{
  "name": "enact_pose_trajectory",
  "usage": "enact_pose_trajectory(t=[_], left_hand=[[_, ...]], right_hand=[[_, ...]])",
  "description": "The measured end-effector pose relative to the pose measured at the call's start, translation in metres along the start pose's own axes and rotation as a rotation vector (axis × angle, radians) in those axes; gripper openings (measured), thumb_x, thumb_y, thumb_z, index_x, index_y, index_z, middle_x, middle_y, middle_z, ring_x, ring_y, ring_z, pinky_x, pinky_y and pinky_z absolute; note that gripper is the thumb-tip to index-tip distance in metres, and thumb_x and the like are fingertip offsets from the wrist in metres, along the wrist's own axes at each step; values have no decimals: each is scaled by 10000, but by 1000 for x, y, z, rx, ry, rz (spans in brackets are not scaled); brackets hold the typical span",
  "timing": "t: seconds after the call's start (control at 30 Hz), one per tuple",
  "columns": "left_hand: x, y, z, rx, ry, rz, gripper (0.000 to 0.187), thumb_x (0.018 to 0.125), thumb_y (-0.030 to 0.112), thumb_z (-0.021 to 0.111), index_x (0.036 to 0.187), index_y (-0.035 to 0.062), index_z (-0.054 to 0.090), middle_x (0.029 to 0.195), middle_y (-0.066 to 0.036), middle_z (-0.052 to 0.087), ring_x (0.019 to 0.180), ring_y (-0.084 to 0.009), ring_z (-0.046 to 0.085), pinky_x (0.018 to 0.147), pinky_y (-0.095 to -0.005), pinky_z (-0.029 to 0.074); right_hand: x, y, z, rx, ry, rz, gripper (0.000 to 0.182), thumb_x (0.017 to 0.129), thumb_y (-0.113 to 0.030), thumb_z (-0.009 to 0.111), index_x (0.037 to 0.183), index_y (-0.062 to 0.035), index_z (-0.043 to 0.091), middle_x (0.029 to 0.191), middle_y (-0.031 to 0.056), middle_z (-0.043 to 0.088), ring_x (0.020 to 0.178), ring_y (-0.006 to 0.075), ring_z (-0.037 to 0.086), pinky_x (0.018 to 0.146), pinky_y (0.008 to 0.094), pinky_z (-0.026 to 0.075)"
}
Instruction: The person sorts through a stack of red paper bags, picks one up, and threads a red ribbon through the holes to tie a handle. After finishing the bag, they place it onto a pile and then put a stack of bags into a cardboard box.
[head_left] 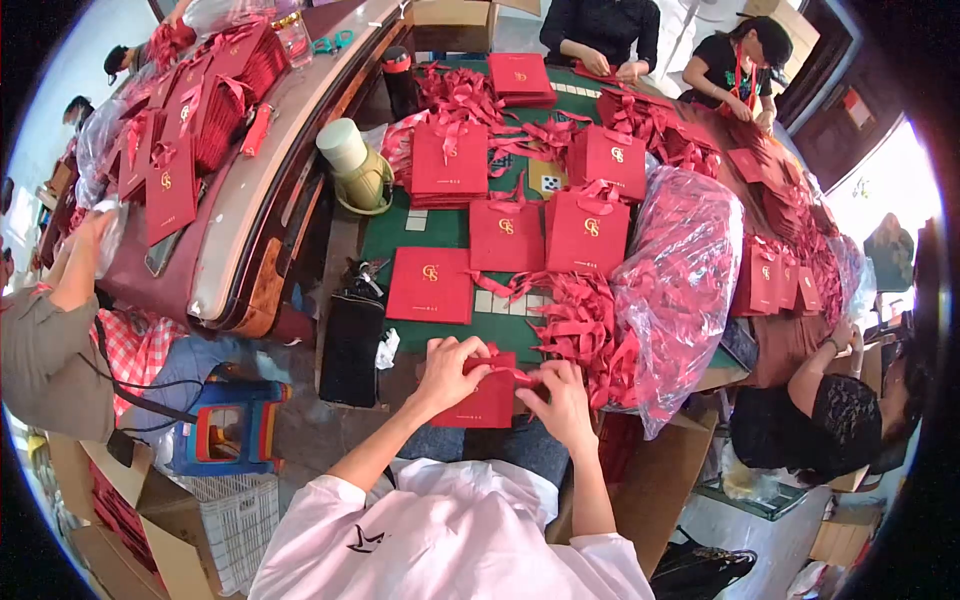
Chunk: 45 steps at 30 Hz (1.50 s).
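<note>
A small red bag (478, 403) hangs over my lap at the near edge of the green table. My left hand (452, 374) pinches the red ribbon at the bag's top left. On the other side, my right hand (562, 402) has its thumb and fingers closed on the ribbon's right part. Just beyond my hands lies a flat stack of red bags (430, 286) with gold lettering. Two more stacks, a middle one (505, 237) and a right one (587, 232), lie farther back. Loose red ribbons (575, 318) are heaped to the right.
A clear plastic sack (680, 290) of red ribbons bulges at the right. At the left are a black pouch (352, 345), a lidded cup (355, 170) and a blue stool (225, 428). Several people work around the tables. An open cardboard box (665, 490) stands low at my right.
</note>
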<state>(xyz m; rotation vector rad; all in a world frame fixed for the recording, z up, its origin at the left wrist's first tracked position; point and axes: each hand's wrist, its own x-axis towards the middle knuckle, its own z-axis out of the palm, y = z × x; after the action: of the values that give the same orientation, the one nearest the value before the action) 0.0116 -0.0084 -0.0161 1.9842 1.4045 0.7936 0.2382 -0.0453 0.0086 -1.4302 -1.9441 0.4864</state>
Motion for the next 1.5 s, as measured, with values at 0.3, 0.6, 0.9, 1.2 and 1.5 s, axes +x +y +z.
enact_pose_trajectory(t=[0.3, 0.6, 0.9, 1.2, 1.5], left_hand=[[12, -5, 19, 109, -14, 23, 225, 790, 155, 725, 986, 122, 620, 917, -30, 653, 863, -235, 579, 881, -401, 363], [-35, 32, 31, -522, 113, -119, 233, 922, 88, 610, 1146, 48, 558, 1068, -99, 598, 991, -211, 603, 873, -366, 465], [-70, 21, 34, -486, -181, -159, 200, 1005, 98, 475, 1183, 7, 481, 871, -112, 668, 829, -218, 684, 752, -351, 524], [-54, -1, 6, -243, 53, -80, 115, 905, 35, 618, 1019, 23, 612, 908, -118, 644, 810, -258, 650, 721, -351, 502], [-36, 4, 1, -345, 74, -114, 172, 886, -24, 603, 1047, 21, 564, 972, -141, 676, 945, -291, 686, 795, -380, 541]], right_hand=[[-19, -23, -32, 348, -142, 340, 119, 875, -96, 720, 917, -6, 654, 721, 9, 619, 622, 70, 555, 577, 230, 441], [-3, -27, 21, 907, -11, 684, 139, 974, -160, 623, 965, -22, 629, 780, -1, 630, 674, 64, 595, 604, 215, 500], [5, -17, 14, 984, 102, 674, 141, 981, -175, 614, 955, -37, 616, 756, 4, 624, 641, 75, 620, 598, 212, 518], [-17, -24, 25, 80, 293, 338, 229, 846, -18, 678, 1057, -12, 591, 1004, 126, 612, 907, 252, 621, 676, 315, 531], [9, -47, 57, 243, -91, 210, 185, 864, -96, 707, 1027, -19, 665, 909, 141, 683, 785, 246, 670, 645, 323, 520]])
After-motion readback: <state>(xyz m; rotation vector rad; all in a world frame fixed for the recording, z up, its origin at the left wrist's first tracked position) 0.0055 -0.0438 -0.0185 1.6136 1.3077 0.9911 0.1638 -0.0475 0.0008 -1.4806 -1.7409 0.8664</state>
